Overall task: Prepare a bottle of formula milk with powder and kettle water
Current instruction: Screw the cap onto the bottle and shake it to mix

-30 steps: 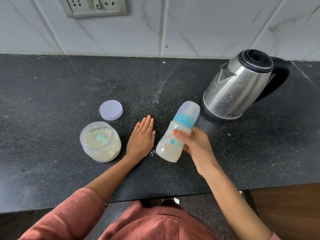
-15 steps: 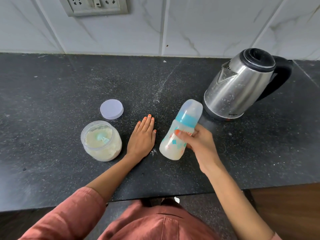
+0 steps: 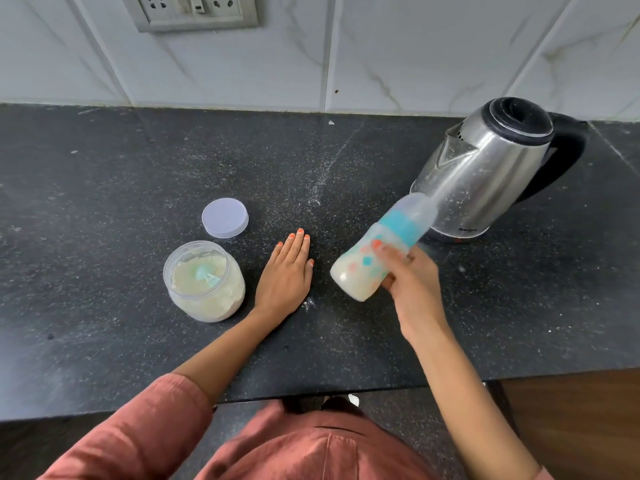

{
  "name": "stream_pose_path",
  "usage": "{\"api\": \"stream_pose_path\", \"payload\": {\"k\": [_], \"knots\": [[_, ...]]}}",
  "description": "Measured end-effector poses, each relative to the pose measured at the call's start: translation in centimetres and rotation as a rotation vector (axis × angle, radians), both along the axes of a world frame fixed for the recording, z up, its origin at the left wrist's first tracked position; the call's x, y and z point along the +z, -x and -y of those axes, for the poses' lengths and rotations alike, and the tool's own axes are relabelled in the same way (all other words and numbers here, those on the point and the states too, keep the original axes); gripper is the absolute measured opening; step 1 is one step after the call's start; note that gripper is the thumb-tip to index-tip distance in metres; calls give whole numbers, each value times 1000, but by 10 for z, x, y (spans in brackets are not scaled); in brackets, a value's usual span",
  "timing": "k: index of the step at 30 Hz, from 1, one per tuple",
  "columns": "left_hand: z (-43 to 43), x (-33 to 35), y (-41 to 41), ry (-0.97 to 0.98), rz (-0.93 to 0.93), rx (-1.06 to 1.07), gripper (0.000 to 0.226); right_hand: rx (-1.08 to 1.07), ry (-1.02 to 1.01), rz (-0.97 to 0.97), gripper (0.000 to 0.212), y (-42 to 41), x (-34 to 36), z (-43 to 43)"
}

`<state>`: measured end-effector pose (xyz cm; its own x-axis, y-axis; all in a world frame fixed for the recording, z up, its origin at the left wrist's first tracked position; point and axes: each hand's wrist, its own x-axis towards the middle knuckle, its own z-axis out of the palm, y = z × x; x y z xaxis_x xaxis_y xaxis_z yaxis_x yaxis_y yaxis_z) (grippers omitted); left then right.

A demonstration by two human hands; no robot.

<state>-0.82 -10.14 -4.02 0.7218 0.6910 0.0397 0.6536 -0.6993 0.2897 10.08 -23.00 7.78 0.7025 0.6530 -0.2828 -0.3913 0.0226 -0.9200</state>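
Note:
My right hand (image 3: 412,289) grips a capped baby bottle (image 3: 363,268) with a teal collar, held above the counter and tilted so its cap points toward the kettle; the bottle is blurred and holds milky liquid. My left hand (image 3: 285,275) rests flat on the black counter (image 3: 104,202), fingers straight, between the bottle and the powder jar. The clear jar of formula powder (image 3: 204,282) stands uncovered with a teal scoop inside. Its pale lid (image 3: 225,217) lies just behind it. The steel kettle (image 3: 485,168) with a black handle stands at the right rear.
White tiled wall with a socket plate (image 3: 194,12) runs behind the counter. Spilled powder specks dust the counter's middle. The counter's front edge lies close to my body, with a wooden cabinet front (image 3: 571,427) below right.
The bottle has tipped further over toward the kettle and now looks motion-blurred in my right hand. My left hand, the jar, lid and kettle have stayed put.

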Motion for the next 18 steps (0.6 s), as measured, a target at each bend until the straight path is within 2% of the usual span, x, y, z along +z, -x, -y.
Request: {"api": "stream_pose_path", "payload": {"k": [2,4,8,10,12,15,17,18], "knots": [[0,0,1,-6,-2,-4,51,-155,-142,-124,18,-8,5,-6],[0,-1,1,-7,-5,-6,51,-196,-183,-140,25,-10,3,-8],[-1,-1,0,-4,-15,-8,51,195,78,123,24,9,-2,0],[0,0,0,3,-18,-4,50,287,123,183,26,10,-2,5],[0,1,0,3,-10,-2,51,182,60,141,30,2,0,4],[1,1,1,-4,-4,-4,51,-116,-86,-26,41,-10,3,-4],[0,1,1,-7,-10,-8,51,-155,-106,-67,35,-10,2,-6],[0,0,0,-8,-14,-8,51,-91,-62,-34,33,-6,1,-5]]}}
